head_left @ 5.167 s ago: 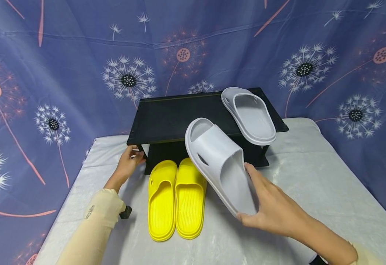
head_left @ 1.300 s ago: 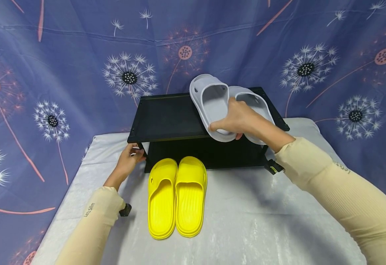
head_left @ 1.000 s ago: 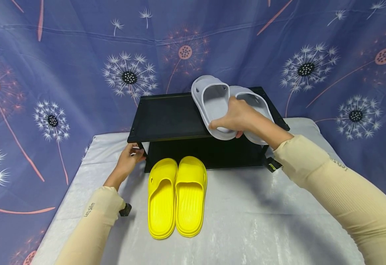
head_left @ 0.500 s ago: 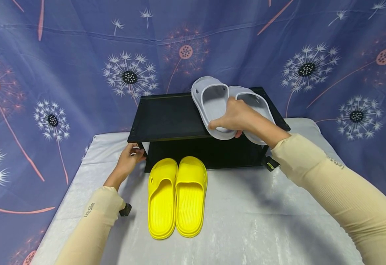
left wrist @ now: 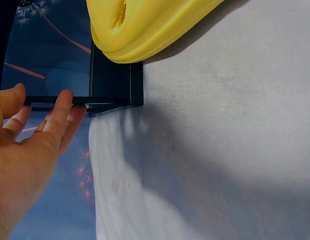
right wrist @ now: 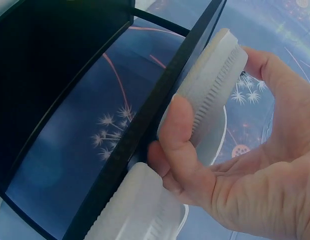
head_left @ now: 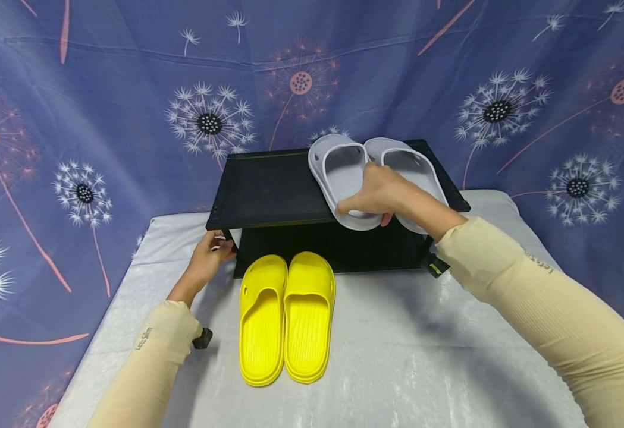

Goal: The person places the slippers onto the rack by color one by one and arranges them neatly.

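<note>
In the head view, my right hand grips the heel end of a light grey slipper over the top shelf of a black shoe rack. The right wrist view shows the thumb and fingers either side of its thick sole, close against the shelf edge. The matching grey slipper lies on the shelf to its right, partly covered by my hand and forearm. My left hand holds the rack's front left post with thumb and fingers. Two yellow slippers stand side by side before the rack.
The rack's black lower shelf sits under the top one, behind the yellow slippers' toes. A pale grey cloth covers the table. Behind and at both sides hangs a blue dandelion-print curtain.
Over five seconds, my right hand has brought the grey slipper from before the rack to its top shelf. In the last half second its toe has come down slightly. The left hand stays put.
</note>
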### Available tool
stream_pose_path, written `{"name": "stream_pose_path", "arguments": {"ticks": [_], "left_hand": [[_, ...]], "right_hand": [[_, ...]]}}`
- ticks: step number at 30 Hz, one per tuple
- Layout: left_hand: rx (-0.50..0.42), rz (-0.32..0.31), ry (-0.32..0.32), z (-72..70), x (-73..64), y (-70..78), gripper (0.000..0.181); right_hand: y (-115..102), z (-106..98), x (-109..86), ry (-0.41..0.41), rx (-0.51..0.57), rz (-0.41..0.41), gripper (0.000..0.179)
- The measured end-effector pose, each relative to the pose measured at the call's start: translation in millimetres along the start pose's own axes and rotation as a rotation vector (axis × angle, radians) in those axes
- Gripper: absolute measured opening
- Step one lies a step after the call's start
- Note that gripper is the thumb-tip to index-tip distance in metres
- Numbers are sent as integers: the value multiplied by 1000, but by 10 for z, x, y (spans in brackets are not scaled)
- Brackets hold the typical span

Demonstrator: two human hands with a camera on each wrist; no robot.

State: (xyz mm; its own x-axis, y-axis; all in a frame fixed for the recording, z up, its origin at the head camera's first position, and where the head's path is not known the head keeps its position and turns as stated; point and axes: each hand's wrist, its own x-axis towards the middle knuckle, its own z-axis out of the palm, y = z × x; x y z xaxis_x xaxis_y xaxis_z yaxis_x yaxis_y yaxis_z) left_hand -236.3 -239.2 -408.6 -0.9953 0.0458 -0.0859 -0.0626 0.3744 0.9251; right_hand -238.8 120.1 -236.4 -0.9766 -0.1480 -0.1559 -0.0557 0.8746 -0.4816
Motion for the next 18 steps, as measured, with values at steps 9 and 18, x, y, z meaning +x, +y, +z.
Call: {"name": "stream_pose_path", "arguments": {"ticks": [9, 18], "left_hand": [[-5, 4, -11, 26, -150, 239, 36], [-50, 17, -7, 37, -141, 225, 36]], "right_hand": [[-18, 11, 5, -42, -37, 16, 79], [-8, 26, 6, -56, -55, 11, 83]]}}
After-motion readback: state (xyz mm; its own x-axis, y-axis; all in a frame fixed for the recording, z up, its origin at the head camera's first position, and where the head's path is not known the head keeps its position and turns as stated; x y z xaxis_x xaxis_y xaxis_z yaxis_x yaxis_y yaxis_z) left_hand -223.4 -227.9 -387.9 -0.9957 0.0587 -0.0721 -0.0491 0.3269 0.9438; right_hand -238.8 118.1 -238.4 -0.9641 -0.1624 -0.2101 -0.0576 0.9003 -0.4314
